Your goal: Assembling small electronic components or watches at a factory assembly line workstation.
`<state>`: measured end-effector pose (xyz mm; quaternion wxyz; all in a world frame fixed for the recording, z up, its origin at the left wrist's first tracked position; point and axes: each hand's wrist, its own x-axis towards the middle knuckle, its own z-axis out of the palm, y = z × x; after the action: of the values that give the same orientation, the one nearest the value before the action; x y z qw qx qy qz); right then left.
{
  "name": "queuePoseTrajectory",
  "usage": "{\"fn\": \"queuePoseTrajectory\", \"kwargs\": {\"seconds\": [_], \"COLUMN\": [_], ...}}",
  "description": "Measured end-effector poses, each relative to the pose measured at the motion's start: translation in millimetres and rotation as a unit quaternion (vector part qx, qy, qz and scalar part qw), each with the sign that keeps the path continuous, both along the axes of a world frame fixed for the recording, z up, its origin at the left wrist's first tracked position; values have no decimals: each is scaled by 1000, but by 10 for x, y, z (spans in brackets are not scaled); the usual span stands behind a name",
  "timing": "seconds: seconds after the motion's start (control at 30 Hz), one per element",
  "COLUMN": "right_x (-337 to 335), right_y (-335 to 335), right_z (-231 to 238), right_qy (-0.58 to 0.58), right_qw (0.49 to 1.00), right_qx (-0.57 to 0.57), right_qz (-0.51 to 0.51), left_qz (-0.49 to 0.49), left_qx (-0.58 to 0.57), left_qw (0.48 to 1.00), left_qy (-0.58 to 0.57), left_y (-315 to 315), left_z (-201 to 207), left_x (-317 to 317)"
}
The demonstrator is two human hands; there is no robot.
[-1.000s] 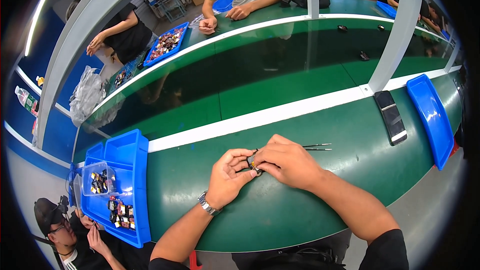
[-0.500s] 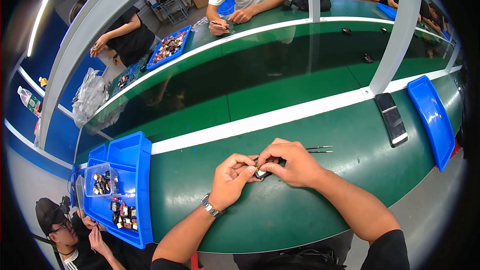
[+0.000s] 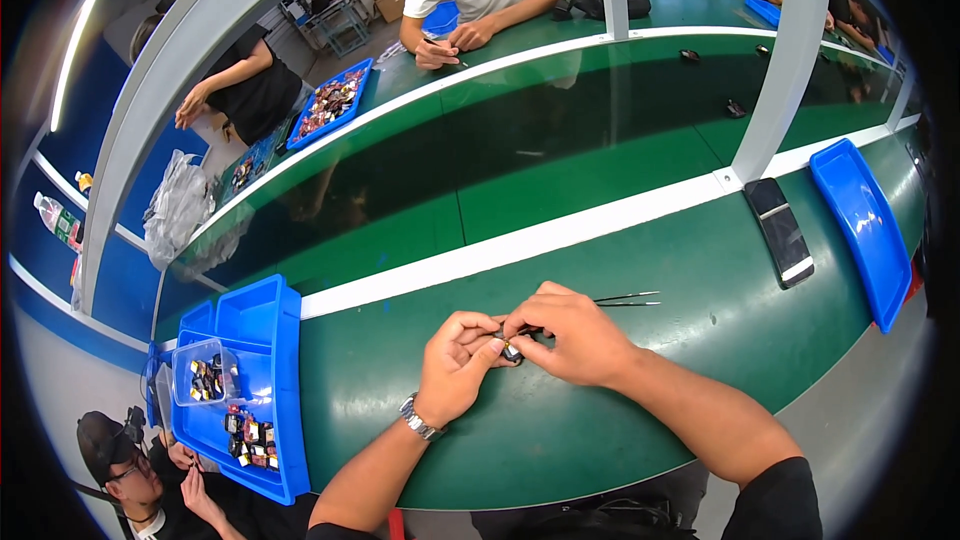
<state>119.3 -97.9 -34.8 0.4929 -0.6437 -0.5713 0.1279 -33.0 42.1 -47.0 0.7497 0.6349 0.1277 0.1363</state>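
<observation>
Between my hands, over the green tabletop [image 3: 600,440], is a small black part [image 3: 512,351] with a white and yellow patch; its exact kind I cannot make out. My left hand [image 3: 457,360] grips it from the left, thumb pressed on its edge. With pinched thumb and fingers, my right hand [image 3: 565,333] works at the same part from the right and hides much of it. Thin metal tweezers [image 3: 630,299] lie on the table just beyond my right hand.
A blue divided bin [image 3: 285,390] at left holds a clear box [image 3: 203,372] and several small black parts [image 3: 252,438]. A dark phone-like slab [image 3: 778,232] and blue tray [image 3: 862,230] sit at right. Beyond the white rail runs a green belt [image 3: 400,250]; co-workers sit around.
My view has shifted slightly. The small part is now turned and more covered by my right fingers, which have moved a little to the left over it.
</observation>
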Motion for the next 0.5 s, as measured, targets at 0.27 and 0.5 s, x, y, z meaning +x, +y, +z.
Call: {"fn": "queuePoseTrajectory", "kwargs": {"seconds": [0.27,0.5], "right_x": [-6,-8], "right_y": [-17,-7], "right_z": [59,35], "right_qy": [92,45], "right_qw": [996,999], "right_qx": [-20,4], "right_qz": [-5,6], "left_qz": [-2,-11], "left_qx": [-5,0], "left_qw": [1000,1000], "left_qy": [-13,3], "left_y": [24,38], "left_z": [-14,2], "left_x": [-11,-21]}}
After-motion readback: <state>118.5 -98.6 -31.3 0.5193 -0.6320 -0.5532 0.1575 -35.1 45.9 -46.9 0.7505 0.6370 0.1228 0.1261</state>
